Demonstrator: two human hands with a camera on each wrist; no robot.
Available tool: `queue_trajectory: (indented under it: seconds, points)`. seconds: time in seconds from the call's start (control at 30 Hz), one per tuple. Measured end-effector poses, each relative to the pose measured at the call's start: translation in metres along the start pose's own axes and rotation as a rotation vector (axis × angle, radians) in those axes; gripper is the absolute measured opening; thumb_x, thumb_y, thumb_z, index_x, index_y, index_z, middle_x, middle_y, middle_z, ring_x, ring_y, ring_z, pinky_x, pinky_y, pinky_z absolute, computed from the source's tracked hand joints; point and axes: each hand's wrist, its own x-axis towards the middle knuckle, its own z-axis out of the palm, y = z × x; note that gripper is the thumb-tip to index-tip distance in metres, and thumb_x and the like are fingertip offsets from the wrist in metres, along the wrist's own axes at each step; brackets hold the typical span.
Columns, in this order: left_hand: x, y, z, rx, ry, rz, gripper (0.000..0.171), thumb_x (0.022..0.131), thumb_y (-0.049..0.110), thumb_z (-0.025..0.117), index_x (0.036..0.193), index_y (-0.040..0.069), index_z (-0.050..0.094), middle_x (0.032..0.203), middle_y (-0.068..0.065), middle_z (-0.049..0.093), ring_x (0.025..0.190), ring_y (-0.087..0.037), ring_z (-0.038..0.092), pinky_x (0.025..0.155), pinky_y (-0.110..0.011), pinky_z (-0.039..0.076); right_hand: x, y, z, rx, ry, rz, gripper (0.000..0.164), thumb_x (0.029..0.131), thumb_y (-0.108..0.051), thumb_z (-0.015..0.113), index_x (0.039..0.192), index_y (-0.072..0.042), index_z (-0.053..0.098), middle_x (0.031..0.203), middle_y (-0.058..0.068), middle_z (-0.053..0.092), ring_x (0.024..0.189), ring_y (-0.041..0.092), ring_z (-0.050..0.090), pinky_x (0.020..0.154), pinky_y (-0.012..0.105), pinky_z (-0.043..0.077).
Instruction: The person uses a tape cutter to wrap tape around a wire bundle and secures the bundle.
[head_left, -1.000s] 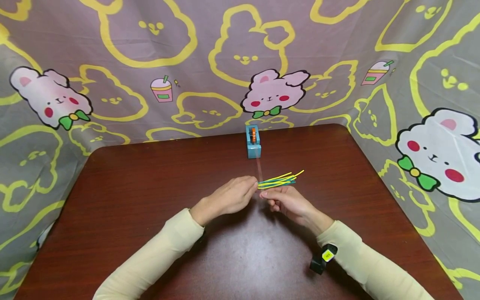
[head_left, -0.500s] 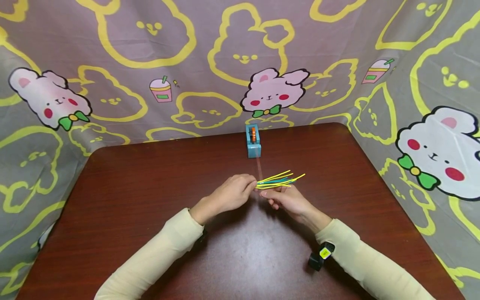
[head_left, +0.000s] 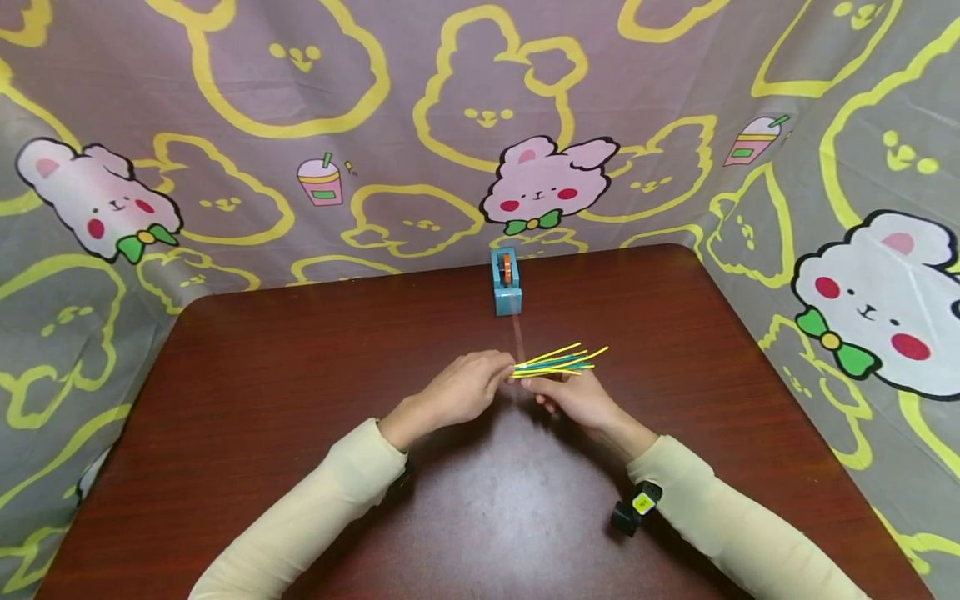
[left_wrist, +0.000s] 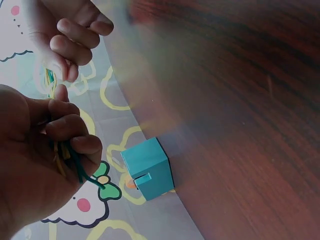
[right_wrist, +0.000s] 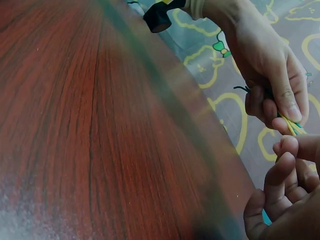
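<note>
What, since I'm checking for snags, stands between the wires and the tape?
Nothing visible. In the head view, the wires, held by the left hand, cross the tape stretched from the dispenser; whether they touch is unclear.

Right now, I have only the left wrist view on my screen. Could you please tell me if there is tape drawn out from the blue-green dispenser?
Observer: Yes, in the head view a clear strip of tape runs from the blue-green dispenser toward the strands.
Operator: Thank you. And how do the far ends of these strands lie?
Observer: They fan apart, pointing away from the left grip.
Operator: Is there also something worn on the arms which I do not see?
Observer: Yes, a black device with a yellow square sits near the cuff of the right sleeve.
</note>
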Motion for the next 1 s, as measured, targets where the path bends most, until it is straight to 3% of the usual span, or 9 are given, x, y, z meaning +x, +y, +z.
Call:
queue_trajectory:
  seconds: [0.2, 0.5, 0.63, 0.8, 1.0]
  points:
    - [0.0004, -0.0008, 0.0012, 0.017, 0.008, 0.008, 0.022, 0.108, 0.014, 0.047, 0.096, 0.007, 0.064, 0.079, 0.005, 0.052, 0.073, -0.013, 0.05, 0.068, -0.031, 0.043, 0.0012, -0.0001, 0.0023, -0.081, 0.075, -0.026, 0.015, 0.09, -0.008, 0.075, 0.096, 0.006, 0.074, 0.062, 0.001, 0.059, 0.051, 0.012, 0.051, 0.047, 0.024, 0.041]
    - [-0.0008, -0.0014, 0.002, 0.076, 0.008, 0.006, 0.022, 0.107, 0.015, 0.049, 0.092, 0.008, 0.063, 0.078, 0.006, 0.052, 0.071, -0.013, 0.05, 0.064, -0.031, 0.043, 0.0008, 0.0025, 0.0077, -0.109, 0.118, -0.009, 0.016, 0.09, -0.01, 0.075, 0.093, 0.005, 0.073, 0.061, 0.0, 0.06, 0.051, 0.013, 0.052, 0.048, 0.023, 0.041]
    - [-0.0012, -0.0008, 0.0009, 0.117, 0.025, 0.026, 0.023, 0.107, 0.014, 0.05, 0.088, 0.009, 0.061, 0.076, 0.006, 0.051, 0.065, -0.013, 0.047, 0.059, -0.03, 0.04, 0.0016, 0.0036, 0.0085, -0.087, 0.094, -0.042, 0.019, 0.092, -0.008, 0.072, 0.102, 0.007, 0.072, 0.062, 0.001, 0.059, 0.051, 0.013, 0.051, 0.047, 0.023, 0.041]
    - [-0.0024, -0.0004, 0.0005, 0.143, 0.052, 0.052, 0.022, 0.106, 0.013, 0.05, 0.087, 0.009, 0.061, 0.075, 0.006, 0.051, 0.063, -0.012, 0.045, 0.057, -0.03, 0.039, 0.002, 0.0047, 0.0089, -0.045, 0.058, -0.011, 0.021, 0.094, -0.009, 0.07, 0.106, 0.008, 0.07, 0.061, -0.001, 0.058, 0.05, 0.01, 0.049, 0.047, 0.022, 0.04]
    - [-0.0041, -0.0016, 0.0021, 0.152, 0.073, 0.074, 0.022, 0.107, 0.014, 0.05, 0.089, 0.008, 0.062, 0.075, 0.006, 0.05, 0.063, -0.013, 0.046, 0.058, -0.03, 0.04, 0.0017, 0.0056, 0.0058, 0.13, -0.044, 0.03, 0.009, 0.095, -0.004, 0.067, 0.101, -0.001, 0.074, 0.065, -0.001, 0.058, 0.053, 0.009, 0.048, 0.052, 0.021, 0.039]
